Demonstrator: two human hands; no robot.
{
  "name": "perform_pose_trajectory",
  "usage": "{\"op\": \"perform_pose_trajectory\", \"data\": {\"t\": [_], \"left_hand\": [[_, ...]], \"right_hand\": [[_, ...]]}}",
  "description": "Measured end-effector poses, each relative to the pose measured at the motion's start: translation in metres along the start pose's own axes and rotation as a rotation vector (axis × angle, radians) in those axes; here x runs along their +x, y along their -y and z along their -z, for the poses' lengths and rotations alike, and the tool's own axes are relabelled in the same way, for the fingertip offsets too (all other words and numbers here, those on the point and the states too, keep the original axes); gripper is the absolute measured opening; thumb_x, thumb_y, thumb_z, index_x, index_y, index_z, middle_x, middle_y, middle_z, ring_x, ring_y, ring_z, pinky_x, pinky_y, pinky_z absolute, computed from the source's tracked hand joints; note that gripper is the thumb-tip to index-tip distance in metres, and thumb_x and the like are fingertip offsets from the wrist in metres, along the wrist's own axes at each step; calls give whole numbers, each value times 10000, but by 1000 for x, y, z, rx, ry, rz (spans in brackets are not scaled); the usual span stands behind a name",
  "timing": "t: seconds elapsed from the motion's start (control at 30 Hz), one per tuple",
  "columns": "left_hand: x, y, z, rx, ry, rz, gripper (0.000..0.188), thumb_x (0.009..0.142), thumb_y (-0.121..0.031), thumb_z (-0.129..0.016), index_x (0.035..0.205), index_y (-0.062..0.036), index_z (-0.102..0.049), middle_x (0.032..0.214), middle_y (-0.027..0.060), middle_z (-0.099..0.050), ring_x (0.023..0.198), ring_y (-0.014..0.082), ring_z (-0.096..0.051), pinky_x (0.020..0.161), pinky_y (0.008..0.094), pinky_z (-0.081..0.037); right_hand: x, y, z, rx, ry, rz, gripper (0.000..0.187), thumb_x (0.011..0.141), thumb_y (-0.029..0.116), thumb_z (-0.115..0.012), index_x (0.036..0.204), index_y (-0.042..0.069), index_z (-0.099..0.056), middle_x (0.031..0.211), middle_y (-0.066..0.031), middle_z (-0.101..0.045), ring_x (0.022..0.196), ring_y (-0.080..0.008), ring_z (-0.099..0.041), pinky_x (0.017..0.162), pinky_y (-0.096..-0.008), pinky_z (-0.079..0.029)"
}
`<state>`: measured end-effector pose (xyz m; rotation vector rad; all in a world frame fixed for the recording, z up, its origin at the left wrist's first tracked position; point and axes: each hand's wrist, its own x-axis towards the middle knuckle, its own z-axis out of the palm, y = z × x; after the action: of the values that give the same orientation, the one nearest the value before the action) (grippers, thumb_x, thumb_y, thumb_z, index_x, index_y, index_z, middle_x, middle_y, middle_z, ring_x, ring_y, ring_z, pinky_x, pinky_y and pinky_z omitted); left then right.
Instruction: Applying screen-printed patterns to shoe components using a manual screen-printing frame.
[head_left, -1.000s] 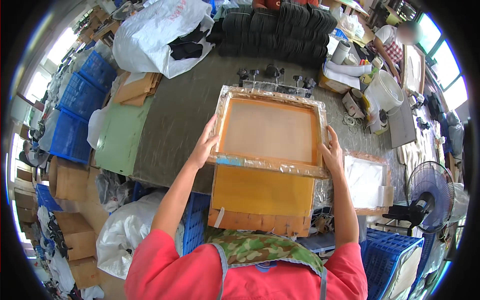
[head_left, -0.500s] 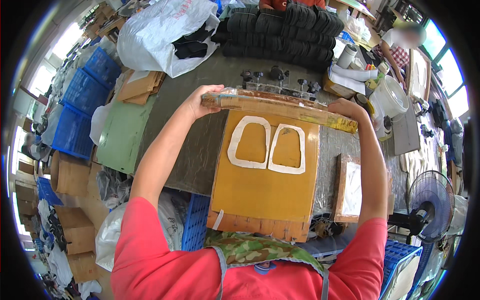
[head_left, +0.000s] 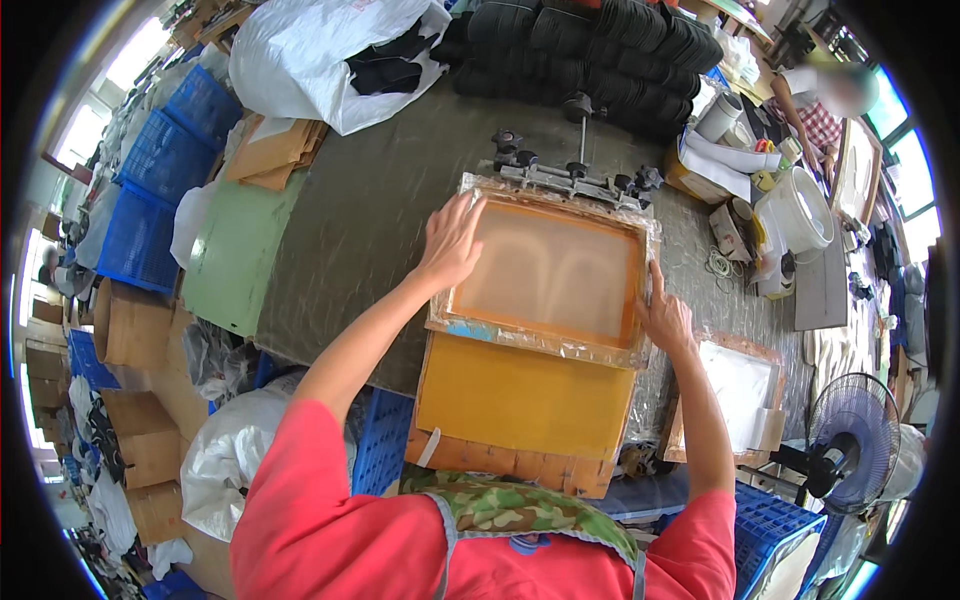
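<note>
The frame already lies over the board, left hand spread on its left rim, right hand at its right edge, grip unclear.

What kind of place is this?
Looks like a small workshop or factory floor, possibly for screen printing: a framed mesh screen lies under the person's hands, stacks of dark pieces line the worktable's far side, and blue plastic crates stand at left.

The frame lies over the board, clamps behind.
</note>
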<state>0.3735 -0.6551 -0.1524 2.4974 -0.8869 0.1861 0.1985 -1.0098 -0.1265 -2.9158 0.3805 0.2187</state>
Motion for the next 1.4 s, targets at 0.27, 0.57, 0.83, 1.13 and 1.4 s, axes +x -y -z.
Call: {"op": "perform_pose_trajectory", "data": {"t": [0.27, 0.57, 0.83, 1.13, 1.4], "left_hand": [[71, 11, -26, 98, -75, -61, 794, 764, 115, -467, 1429, -305, -355, 1324, 123, -426, 1227, 327, -424, 905, 458, -429], [77, 8, -36, 20, -154, -3, 690, 735, 108, -497, 1327, -241, -442, 1161, 63, -492, 1151, 273, -457, 923, 479, -364], [84, 19, -45, 81, -200, -49, 422, 837, -18, -597, 1223, -102, -448, 1170, 59, -530, 1156, 256, -488, 1002, 491, -317], [88, 25, -45, 142, -157, -92, 487, 837, -38, -604, 1297, -76, -448, 1095, 52, -566, 1073, 238, -510, 953, 413, -355], [88, 24, -45, 190, -127, -116, 490, 851, -47, -581, 1322, -70, -445, 1092, 49, -567, 1054, 230, -499, 941, 404, -352]], "right_hand": [[40, -10, 33, -64, 50, 135, 524, 851, 340, -650, 1290, 97, -495, 1021, -228, -639, 872, -394, -645, 750, -496, -507], [155, 63, 70, 78, -301, 277, 289, 843, 226, -636, 1063, 42, -674, 975, -187, -654, 939, -373, -619, 832, -447, -489], [149, 74, 57, 66, -288, 242, 271, 810, 195, -679, 1021, 28, -646, 1009, -191, -635, 930, -377, -626, 804, -451, -503], [146, 80, 55, -1, -266, 236, 218, 827, 183, -662, 928, -4, -611, 968, -186, -623, 922, -372, -625, 799, -447, -510], [144, 74, 55, 36, -305, 325, 193, 828, 139, -655, 945, -7, -611, 1030, -191, -574, 927, -368, -620, 803, -448, -507]]}}
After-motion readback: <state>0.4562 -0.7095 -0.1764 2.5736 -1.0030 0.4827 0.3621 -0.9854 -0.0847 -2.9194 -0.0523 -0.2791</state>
